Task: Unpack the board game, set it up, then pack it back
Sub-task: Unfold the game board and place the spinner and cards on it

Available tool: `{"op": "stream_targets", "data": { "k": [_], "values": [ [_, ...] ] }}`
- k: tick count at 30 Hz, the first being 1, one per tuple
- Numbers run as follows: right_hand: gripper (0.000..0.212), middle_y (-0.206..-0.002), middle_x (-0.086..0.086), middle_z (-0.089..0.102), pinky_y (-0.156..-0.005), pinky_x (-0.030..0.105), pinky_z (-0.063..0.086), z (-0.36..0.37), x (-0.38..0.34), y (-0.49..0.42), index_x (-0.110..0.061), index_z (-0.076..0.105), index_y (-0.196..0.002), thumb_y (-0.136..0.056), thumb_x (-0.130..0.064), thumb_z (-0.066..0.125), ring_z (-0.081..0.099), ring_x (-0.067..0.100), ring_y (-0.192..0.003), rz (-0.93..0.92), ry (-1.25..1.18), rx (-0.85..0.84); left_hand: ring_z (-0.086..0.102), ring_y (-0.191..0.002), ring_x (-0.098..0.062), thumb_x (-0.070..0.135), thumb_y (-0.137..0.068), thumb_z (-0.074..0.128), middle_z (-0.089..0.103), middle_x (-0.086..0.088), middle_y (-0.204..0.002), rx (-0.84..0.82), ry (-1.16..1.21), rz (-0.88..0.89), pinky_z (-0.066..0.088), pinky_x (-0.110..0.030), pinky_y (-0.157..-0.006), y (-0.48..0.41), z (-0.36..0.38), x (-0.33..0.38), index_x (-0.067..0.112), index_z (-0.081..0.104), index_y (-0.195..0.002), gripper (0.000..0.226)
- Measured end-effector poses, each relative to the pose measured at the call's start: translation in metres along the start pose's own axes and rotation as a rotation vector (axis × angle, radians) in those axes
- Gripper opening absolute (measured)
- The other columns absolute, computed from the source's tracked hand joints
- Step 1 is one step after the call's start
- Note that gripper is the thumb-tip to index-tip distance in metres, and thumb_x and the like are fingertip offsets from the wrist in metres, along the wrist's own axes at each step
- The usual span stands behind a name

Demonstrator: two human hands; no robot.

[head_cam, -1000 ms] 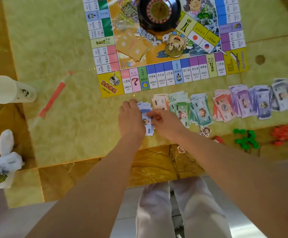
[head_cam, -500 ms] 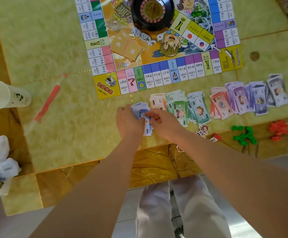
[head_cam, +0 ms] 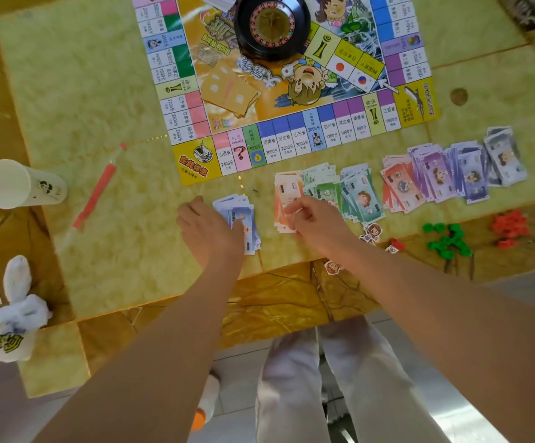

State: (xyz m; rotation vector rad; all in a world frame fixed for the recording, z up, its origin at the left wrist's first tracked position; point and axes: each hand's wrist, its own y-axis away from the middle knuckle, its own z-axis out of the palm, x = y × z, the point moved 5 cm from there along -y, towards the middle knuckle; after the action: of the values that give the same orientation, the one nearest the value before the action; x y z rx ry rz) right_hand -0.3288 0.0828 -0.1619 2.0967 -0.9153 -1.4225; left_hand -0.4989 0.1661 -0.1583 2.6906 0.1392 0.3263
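The person's legs in pale trousers (head_cam: 307, 378) stand nearest, at 6 o'clock, below the edge of the yellow-green marbled stone table (head_cam: 100, 251). A knotted white plastic bag (head_cam: 14, 314) sits at 8 o'clock on the table's near corner. Both bare forearms reach over the edge toward 12 o'clock.

The left hand (head_cam: 208, 231) lies palm down with its fingers fairly straight and close together. Its thumb side rests on the stack of blue paper play-money notes (head_cam: 244, 219), which lies flat on the table. At 3 o'clock of that stack, and apart from it, is the stack of salmon-orange paper notes (head_cam: 287, 193). The right hand (head_cam: 315, 225) has its fingers curled narrow and pinches that stack's near edge.

Small cardboard cartoon-character tokens (head_cam: 371, 233) lie at 4 o'clock of the right hand. Green plastic houses (head_cam: 448, 243) and red plastic houses (head_cam: 510, 227) lie farther toward 3 o'clock.

The money row runs on toward 2 o'clock in overlapping fans: green notes (head_cam: 322, 187), teal notes (head_cam: 360, 196), red-pink notes (head_cam: 400, 187), purple notes (head_cam: 435, 174) and grey notes (head_cam: 504, 158).

At 9 o'clock are a white paper cup (head_cam: 20, 183) and a thin red stick (head_cam: 95, 195).

Farthest, at 12 o'clock, the colourful square game board (head_cam: 291, 135) lies unfolded. It carries a loose pile of orange cards (head_cam: 229, 92) and, beyond them, a black roulette wheel (head_cam: 271, 25).
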Motion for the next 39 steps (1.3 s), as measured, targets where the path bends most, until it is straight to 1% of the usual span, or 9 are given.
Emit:
{"op": "stream_targets", "data": {
  "k": [7,12,17,21,25,27,30,35,39],
  "values": [
    [0.021,-0.083,0.016,0.067,-0.076,0.051,0.054,-0.052,0.03,0.03,-0.021,0.062,-0.088,-0.091,-0.006,0.048,0.064,0.035,-0.079,0.015,0.015,0.158,0.055,-0.098,-0.023,0.025,-0.086,0.063,0.055,-0.003,-0.107,-0.232,0.178,0.319,0.045,-0.036,-0.077,0.059,0.024,0.055,0.018,0.056,-0.105,0.021],
    [0.015,-0.074,0.001,0.06,-0.065,0.038,0.053,-0.087,0.066,0.054,-0.02,0.061,-0.092,-0.093,-0.009,0.051,0.058,0.012,-0.064,0.056,0.078,0.208,0.054,-0.094,-0.019,0.034,-0.084,0.068,0.051,0.002,-0.105,-0.404,0.077,0.47,0.047,-0.033,-0.076,0.107,0.058,0.081,0.023,0.054,-0.104,0.027],
    [0.014,-0.081,-0.001,0.059,-0.061,0.03,0.046,-0.107,0.103,0.066,-0.021,0.054,-0.097,-0.089,-0.01,0.057,0.058,0.016,-0.073,0.1,0.167,0.263,0.05,-0.107,-0.021,0.024,-0.08,0.072,0.048,-0.002,-0.116,-0.364,-0.026,0.522,0.045,-0.031,-0.086,0.133,0.085,0.101,0.02,0.053,-0.116,0.042],
    [0.034,-0.105,-0.001,0.052,-0.076,0.038,0.051,-0.105,0.122,0.068,-0.022,0.05,-0.112,-0.083,-0.016,0.067,0.056,0.016,-0.087,0.064,0.256,0.243,0.045,-0.113,-0.023,0.022,-0.085,0.069,0.047,-0.005,-0.12,-0.279,-0.159,0.478,0.045,-0.033,-0.09,0.137,0.1,0.102,0.016,0.056,-0.119,0.037],
    [0.039,-0.118,-0.001,0.042,-0.061,0.018,0.036,-0.101,0.125,0.067,-0.021,0.048,-0.12,-0.086,-0.022,0.068,0.046,0.009,-0.079,0.026,0.424,0.28,0.048,-0.106,-0.021,0.02,-0.089,0.065,0.052,-0.004,-0.11,-0.239,-0.069,0.447,0.045,-0.033,-0.087,0.133,0.097,0.097,0.014,0.063,-0.108,0.02],
    [0.038,-0.12,0.001,0.04,-0.054,0.013,0.029,-0.099,0.13,0.068,-0.02,0.049,-0.119,-0.086,-0.021,0.069,0.044,0.008,-0.074,0.058,0.444,0.301,0.051,-0.098,-0.02,0.018,-0.09,0.061,0.056,-0.002,-0.102,-0.249,-0.022,0.453,0.041,-0.029,-0.08,0.133,0.093,0.096,0.015,0.062,-0.102,0.012],
    [0.034,-0.118,0.002,0.042,-0.068,0.02,0.045,-0.098,0.134,0.068,-0.019,0.05,-0.114,-0.086,-0.023,0.07,0.054,0.013,-0.082,0.063,0.42,0.316,0.053,-0.074,-0.018,0.013,-0.094,0.052,0.057,0.0,-0.082,-0.263,0.076,0.419,0.035,-0.026,-0.059,0.133,0.089,0.096,0.017,0.051,-0.095,0.005],
    [0.023,-0.102,0.001,0.053,-0.079,0.033,0.051,-0.105,0.139,0.067,-0.018,0.052,-0.1,-0.086,-0.021,0.069,0.057,0.017,-0.086,0.018,0.386,0.315,0.053,-0.059,-0.018,0.021,-0.093,0.05,0.056,0.003,-0.069,-0.312,0.133,0.349,0.028,-0.028,-0.046,0.142,0.094,0.103,0.019,0.04,-0.099,0.011],
    [0.024,-0.101,-0.002,0.054,-0.075,0.034,0.053,-0.112,0.141,0.066,-0.022,0.051,-0.102,-0.086,-0.018,0.069,0.058,0.016,-0.085,-0.028,0.411,0.306,0.059,-0.072,-0.019,0.056,-0.077,0.069,0.06,0.007,-0.081,-0.31,0.032,0.204,0.042,-0.031,-0.055,0.149,0.104,0.116,0.023,0.04,-0.101,0.05]
  ]
}}
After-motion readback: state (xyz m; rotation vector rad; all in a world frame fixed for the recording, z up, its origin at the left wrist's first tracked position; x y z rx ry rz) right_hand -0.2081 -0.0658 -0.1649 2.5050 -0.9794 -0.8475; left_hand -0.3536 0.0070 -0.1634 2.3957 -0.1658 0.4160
